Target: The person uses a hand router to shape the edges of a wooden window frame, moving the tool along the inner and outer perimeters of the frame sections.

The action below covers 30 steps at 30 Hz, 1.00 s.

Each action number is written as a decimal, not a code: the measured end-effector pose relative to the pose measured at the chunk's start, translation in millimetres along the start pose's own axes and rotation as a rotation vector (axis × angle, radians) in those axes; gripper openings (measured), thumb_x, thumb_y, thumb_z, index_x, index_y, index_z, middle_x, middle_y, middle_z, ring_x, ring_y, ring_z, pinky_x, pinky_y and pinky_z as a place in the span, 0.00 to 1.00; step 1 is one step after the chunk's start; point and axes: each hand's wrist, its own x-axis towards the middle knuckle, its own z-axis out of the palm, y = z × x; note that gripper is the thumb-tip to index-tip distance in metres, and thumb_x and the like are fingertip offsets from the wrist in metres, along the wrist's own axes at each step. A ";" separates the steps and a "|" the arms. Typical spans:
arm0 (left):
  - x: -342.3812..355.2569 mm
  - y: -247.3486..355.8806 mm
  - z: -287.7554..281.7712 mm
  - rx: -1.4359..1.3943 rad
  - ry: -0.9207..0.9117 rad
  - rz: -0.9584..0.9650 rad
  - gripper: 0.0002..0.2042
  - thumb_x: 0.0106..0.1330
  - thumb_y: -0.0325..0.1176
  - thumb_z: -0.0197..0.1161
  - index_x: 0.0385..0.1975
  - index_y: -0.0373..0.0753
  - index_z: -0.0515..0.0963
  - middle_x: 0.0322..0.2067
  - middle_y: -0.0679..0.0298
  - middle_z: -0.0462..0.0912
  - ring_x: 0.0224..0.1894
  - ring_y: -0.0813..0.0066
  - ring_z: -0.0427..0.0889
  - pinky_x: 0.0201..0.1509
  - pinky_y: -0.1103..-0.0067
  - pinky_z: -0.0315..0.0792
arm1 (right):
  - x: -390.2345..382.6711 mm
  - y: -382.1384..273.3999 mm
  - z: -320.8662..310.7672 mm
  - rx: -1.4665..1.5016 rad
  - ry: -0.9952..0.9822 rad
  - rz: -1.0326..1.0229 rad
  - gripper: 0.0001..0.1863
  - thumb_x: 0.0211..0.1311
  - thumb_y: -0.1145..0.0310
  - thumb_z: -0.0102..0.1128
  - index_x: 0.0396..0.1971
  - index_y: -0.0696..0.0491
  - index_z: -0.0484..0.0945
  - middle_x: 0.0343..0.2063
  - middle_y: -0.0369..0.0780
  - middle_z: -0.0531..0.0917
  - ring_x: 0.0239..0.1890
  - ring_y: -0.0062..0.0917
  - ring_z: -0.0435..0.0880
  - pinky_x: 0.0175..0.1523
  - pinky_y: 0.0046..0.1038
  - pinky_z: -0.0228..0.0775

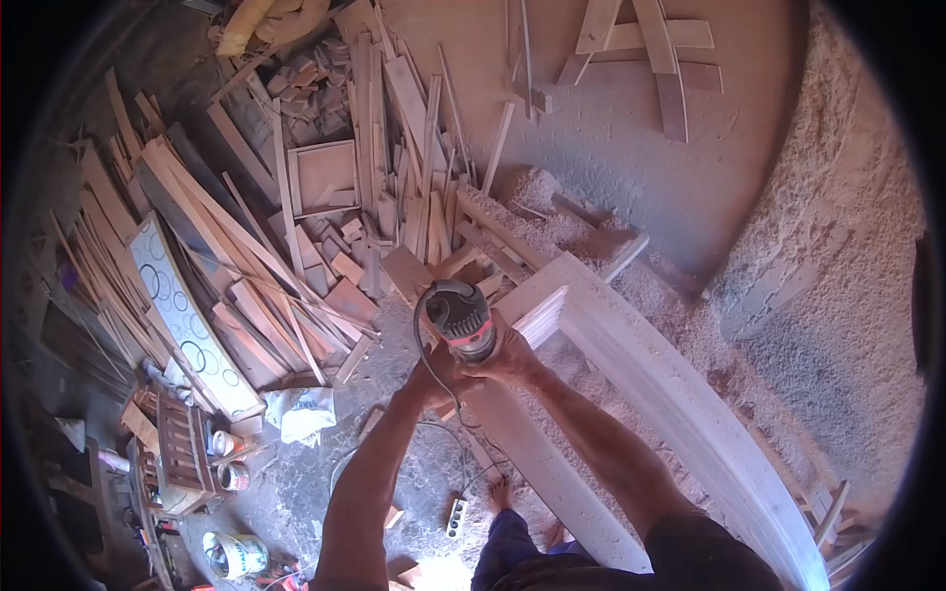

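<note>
Both my hands grip a router (459, 313), a dark-topped power tool with a red band and a metal lower body. My left hand (439, 381) is wrapped round its left and near side, and my right hand (514, 357) holds its right side. The router stands over the far end of a pale wooden board (552, 473) that runs toward my body. Its bit and base are hidden by my hands. A black cord (418, 335) loops down from its top. Right of the board lies a wide curved wooden frame piece (680, 394) with a moulded, stepped inner edge.
Stacked planks and offcuts (227, 246) fill the far left. Wood shavings (631, 374) lie around the frame. A power strip (456, 517) with cables rests on the floor near my bare foot (501, 492). A white bucket (236, 556) and a wooden crate (182, 458) stand lower left.
</note>
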 end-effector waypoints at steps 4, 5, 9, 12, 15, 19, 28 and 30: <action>11.0 -19.9 2.5 0.092 0.105 0.218 0.37 0.60 0.60 0.72 0.68 0.50 0.76 0.74 0.60 0.68 0.79 0.49 0.57 0.84 0.54 0.45 | -1.5 -2.3 7.7 -0.180 0.122 0.018 0.47 0.42 0.55 0.87 0.61 0.51 0.68 0.52 0.41 0.85 0.53 0.29 0.86 0.59 0.32 0.79; 16.1 -24.0 -1.6 0.111 0.111 0.254 0.37 0.59 0.59 0.73 0.68 0.50 0.77 0.74 0.60 0.68 0.78 0.48 0.58 0.84 0.55 0.47 | -0.9 -0.9 10.6 -0.209 0.160 -0.002 0.48 0.42 0.55 0.87 0.61 0.51 0.68 0.51 0.41 0.85 0.52 0.29 0.87 0.58 0.32 0.80; 28.7 -25.8 -15.9 0.012 0.012 0.305 0.39 0.57 0.55 0.77 0.69 0.49 0.75 0.74 0.60 0.68 0.78 0.51 0.60 0.83 0.59 0.53 | -4.8 2.3 19.3 -0.282 0.301 0.011 0.47 0.42 0.52 0.86 0.60 0.52 0.68 0.50 0.42 0.85 0.51 0.32 0.88 0.57 0.33 0.80; 38.2 -27.4 -24.5 0.023 -0.115 0.308 0.41 0.55 0.52 0.78 0.70 0.48 0.73 0.73 0.59 0.70 0.77 0.55 0.61 0.82 0.62 0.54 | -4.1 1.9 19.1 -0.283 0.318 0.048 0.47 0.43 0.52 0.86 0.60 0.52 0.68 0.50 0.42 0.85 0.51 0.32 0.88 0.57 0.33 0.81; 53.2 -19.7 -26.0 -0.020 -0.107 0.309 0.42 0.54 0.52 0.79 0.71 0.48 0.72 0.73 0.58 0.70 0.77 0.55 0.63 0.82 0.62 0.55 | -3.2 2.2 12.9 -0.248 0.328 0.104 0.46 0.43 0.52 0.86 0.60 0.52 0.68 0.50 0.41 0.85 0.51 0.30 0.87 0.57 0.32 0.81; 67.7 -5.3 -27.7 -0.107 -0.027 0.300 0.43 0.53 0.51 0.80 0.71 0.47 0.71 0.72 0.56 0.70 0.76 0.55 0.64 0.81 0.63 0.58 | 2.6 8.4 -8.5 -0.113 0.342 0.082 0.45 0.43 0.55 0.87 0.58 0.52 0.67 0.50 0.38 0.85 0.50 0.24 0.86 0.56 0.28 0.80; 40.9 5.2 -13.7 -0.295 0.071 0.163 0.47 0.50 0.48 0.81 0.72 0.46 0.68 0.71 0.53 0.70 0.74 0.55 0.68 0.79 0.65 0.62 | 0.6 19.8 -14.4 -0.153 0.161 0.038 0.47 0.41 0.58 0.88 0.60 0.52 0.67 0.52 0.38 0.84 0.54 0.23 0.83 0.61 0.31 0.76; 23.8 6.1 -11.0 -0.389 0.039 0.104 0.49 0.48 0.47 0.82 0.73 0.46 0.66 0.72 0.52 0.67 0.74 0.53 0.68 0.79 0.66 0.64 | 2.7 9.6 -12.3 -0.078 0.036 0.065 0.49 0.40 0.61 0.88 0.63 0.52 0.67 0.53 0.38 0.83 0.55 0.23 0.82 0.63 0.31 0.75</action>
